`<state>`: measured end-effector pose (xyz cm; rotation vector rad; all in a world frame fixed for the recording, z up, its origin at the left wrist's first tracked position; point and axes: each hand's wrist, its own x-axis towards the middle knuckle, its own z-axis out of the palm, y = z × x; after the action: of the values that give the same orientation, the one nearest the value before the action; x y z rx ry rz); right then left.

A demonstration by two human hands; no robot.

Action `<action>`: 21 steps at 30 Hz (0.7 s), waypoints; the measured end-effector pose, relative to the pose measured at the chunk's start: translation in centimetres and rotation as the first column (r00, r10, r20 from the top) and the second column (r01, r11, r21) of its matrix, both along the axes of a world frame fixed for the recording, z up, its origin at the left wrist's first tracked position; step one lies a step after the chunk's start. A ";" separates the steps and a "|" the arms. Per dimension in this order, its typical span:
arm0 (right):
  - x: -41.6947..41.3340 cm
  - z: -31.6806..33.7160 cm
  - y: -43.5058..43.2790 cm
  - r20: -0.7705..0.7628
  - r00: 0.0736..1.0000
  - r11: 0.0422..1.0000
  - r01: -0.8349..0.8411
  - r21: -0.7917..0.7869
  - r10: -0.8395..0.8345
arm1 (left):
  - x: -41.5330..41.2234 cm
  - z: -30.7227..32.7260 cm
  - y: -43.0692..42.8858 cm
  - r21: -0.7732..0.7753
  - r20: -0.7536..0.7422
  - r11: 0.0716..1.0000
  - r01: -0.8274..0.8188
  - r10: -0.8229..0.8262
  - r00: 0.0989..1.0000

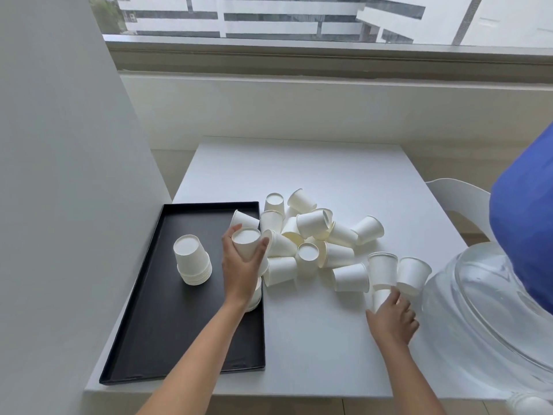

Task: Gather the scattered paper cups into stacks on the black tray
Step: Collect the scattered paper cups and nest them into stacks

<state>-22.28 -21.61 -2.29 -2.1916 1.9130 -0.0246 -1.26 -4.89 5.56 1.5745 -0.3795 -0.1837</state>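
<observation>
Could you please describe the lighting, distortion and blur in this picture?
Head view: soft daylight from the window, faint shadows; wide-angle distortion slants the left wall; loose cups wash out against the white table; the right hand is slightly blurred.

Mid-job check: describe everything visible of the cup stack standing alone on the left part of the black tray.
The cup stack is white paper cups nested upside down, a flat recessed base on top and several rolled rims bunched at the bottom. It stands roughly upright on the far-left part of the black tray. Only the tray touches it; the left hand, gripping other cups, is apart on its right.
</observation>
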 end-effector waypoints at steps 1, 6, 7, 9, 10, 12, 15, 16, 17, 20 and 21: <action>0.0 -0.1 0.0 0.012 1.000 1.000 0.017 -0.005 -0.017 | 0.0 -0.5 0.2 0.019 0.030 1.000 -0.002 0.002 1.000; 1.5 2.2 0.7 0.477 0.845 0.935 0.335 -0.120 -0.242 | 0.0 -3.5 0.8 0.159 0.158 0.985 -0.062 0.036 0.987; 2.2 3.0 0.9 0.569 0.785 0.914 0.382 -0.135 -0.245 | -0.1 -4.0 1.1 0.190 0.156 0.980 -0.059 0.029 0.987; 4.2 4.7 1.9 0.757 0.634 0.916 0.379 -0.130 -0.155 | -0.3 -5.2 1.6 0.252 0.140 0.967 -0.027 -0.009 0.990; 5.4 5.3 2.7 0.836 0.545 0.940 0.313 -0.135 -0.061 | -0.4 -5.8 1.8 0.281 0.133 0.960 -0.002 -0.037 0.990; 8.0 6.6 5.1 0.907 0.395 0.973 0.109 -0.205 0.147 | -0.5 -6.8 2.1 0.325 0.116 0.944 0.047 -0.090 0.989; 11.6 7.7 9.0 0.915 0.239 0.937 -0.218 -0.275 0.324 | -0.6 -8.0 2.5 0.377 0.090 0.920 0.104 -0.149 0.985; 12.5 7.8 10.1 0.922 0.205 0.912 -0.322 -0.255 0.330 | -0.6 -8.3 2.6 0.393 0.076 0.912 0.119 -0.161 0.984; 13.4 7.7 11.0 0.924 0.184 0.878 -0.417 -0.234 0.334 | -0.6 -8.5 2.8 0.405 0.052 0.905 0.132 -0.166 0.985; 15.0 6.5 12.7 0.872 0.213 0.749 -0.623 -0.226 0.440 | -0.3 -9.1 2.9 0.475 0.005 0.868 0.145 -0.168 0.986; 15.3 6.0 13.0 0.849 0.228 0.711 -0.668 -0.219 0.476 | -0.1 -9.3 3.0 0.529 0.033 0.838 0.135 -0.179 0.983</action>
<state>-7.00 -8.59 3.72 -1.9579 0.4260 -0.6695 -1.36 -1.91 -3.77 2.0993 -0.5570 -0.3766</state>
